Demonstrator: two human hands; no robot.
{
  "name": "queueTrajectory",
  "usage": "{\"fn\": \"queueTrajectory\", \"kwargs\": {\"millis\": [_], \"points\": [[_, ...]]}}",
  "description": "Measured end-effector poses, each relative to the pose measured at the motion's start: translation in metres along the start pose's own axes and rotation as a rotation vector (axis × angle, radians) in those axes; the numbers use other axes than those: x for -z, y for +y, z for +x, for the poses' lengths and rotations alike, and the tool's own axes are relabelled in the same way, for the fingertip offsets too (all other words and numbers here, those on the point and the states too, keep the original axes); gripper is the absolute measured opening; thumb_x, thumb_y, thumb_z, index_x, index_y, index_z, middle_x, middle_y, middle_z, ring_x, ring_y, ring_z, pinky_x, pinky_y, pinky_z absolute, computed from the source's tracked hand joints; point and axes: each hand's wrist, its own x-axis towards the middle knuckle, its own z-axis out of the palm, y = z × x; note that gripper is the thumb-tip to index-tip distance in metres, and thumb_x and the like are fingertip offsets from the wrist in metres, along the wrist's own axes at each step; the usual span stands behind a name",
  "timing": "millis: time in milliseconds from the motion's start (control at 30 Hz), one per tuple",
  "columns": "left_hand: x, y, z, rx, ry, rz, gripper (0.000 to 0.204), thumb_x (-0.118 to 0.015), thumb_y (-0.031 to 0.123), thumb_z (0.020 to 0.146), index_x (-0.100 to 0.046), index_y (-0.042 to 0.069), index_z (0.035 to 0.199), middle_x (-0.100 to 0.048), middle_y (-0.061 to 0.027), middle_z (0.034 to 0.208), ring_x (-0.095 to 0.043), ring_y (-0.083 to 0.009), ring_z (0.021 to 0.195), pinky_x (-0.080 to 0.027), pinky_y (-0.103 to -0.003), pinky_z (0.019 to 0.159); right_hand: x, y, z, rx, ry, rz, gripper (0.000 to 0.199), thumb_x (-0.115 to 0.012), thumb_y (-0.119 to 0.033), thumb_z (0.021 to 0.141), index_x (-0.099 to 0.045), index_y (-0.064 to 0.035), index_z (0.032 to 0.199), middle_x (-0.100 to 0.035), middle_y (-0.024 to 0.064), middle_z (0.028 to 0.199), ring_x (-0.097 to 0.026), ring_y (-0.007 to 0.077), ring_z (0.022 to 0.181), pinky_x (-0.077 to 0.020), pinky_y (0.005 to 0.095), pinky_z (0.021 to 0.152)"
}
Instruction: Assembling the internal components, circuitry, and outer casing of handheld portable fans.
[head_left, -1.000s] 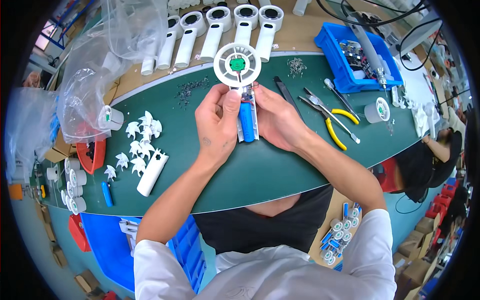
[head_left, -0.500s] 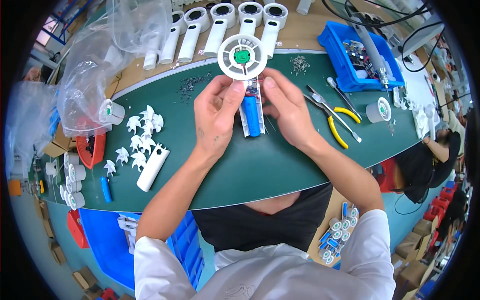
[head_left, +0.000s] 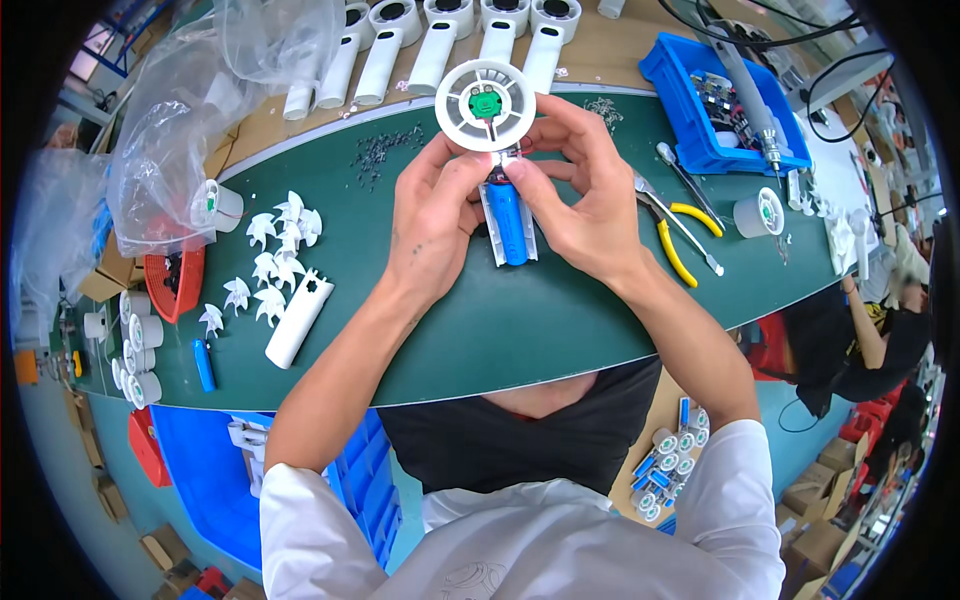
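Both hands hold a white handheld fan body (head_left: 522, 110) over the green bench. Its round head has a green circuit board at the centre, and below it the opened handle bares wires and a blue battery (head_left: 509, 220). My left hand (head_left: 430, 210) grips the neck from the left, fingers closed. On the other side my right hand (head_left: 585, 195) is closed too, its thumb pressing near the small board above the battery. Fingers hide part of the wiring. Left of the hands lie a white handle shell (head_left: 299, 322), several white fan blades (head_left: 290, 236) and a loose blue battery (head_left: 204, 365).
Several white fans (head_left: 435, 55) line the far side. Yellow-handled pliers (head_left: 672, 240) and a screwdriver (head_left: 690, 185) lie at right, near a blue bin (head_left: 690, 150). Small dark screws (head_left: 385, 150) are scattered behind my left hand. A red basket (head_left: 185, 290) stands at left.
My right fingers have moved in onto the fan's neck, and the thumb now presses by the small board. The view has shifted slightly.
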Motion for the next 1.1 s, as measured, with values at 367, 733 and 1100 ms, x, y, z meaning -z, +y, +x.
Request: {"fn": "queueTrajectory", "kwargs": {"millis": [367, 733, 1100], "points": [[0.003, 0.003, -0.001, 0.04, -0.018, -0.03, 0.035, -0.055, 0.016, 0.092, -0.055, 0.0, 0.122, -0.062, -0.0074, 0.108, -0.061, -0.0134, 0.091, -0.052, -0.03, 0.078, -0.002, 0.001, -0.002, 0.002, -0.013, -0.016, 0.051, -0.069, -0.001, 0.084, -0.048, 0.0005, 0.13, -0.066, 0.0158, 0.101, -0.068, 0.0234, 0.093, -0.0608, 0.0366, 0.075], [0.005, 0.003, 0.0, 0.045, -0.048, -0.013, 0.028, -0.056, 0.018, 0.094, -0.056, 0.0, 0.115, -0.062, -0.0066, 0.105, -0.06, -0.0113, 0.091, -0.051, -0.029, 0.076, 0.001, -0.001, -0.003, -0.034, -0.008, 0.046, 0.051, -0.069, -0.002, 0.085, -0.046, 0.001, 0.131, -0.065, 0.0172, 0.104, -0.068, 0.0236, 0.096, -0.06, 0.0368, 0.079], [-0.005, -0.007, -0.003, -0.181, -0.052, 0.145, 0.028, -0.05, 0.024, 0.101, -0.05, -0.002, 0.111, -0.063, -0.01, 0.097, -0.064, -0.0126, 0.078, -0.051, -0.024, 0.066, -0.003, -0.011, -0.002, -0.262, 0.03, 0.328, 0.052, -0.064, -0.004, 0.09, -0.037, -0.0002, 0.134, -0.059, 0.0155, 0.108, -0.064, 0.0198, 0.096, -0.0586, 0.0299, 0.073]]}}
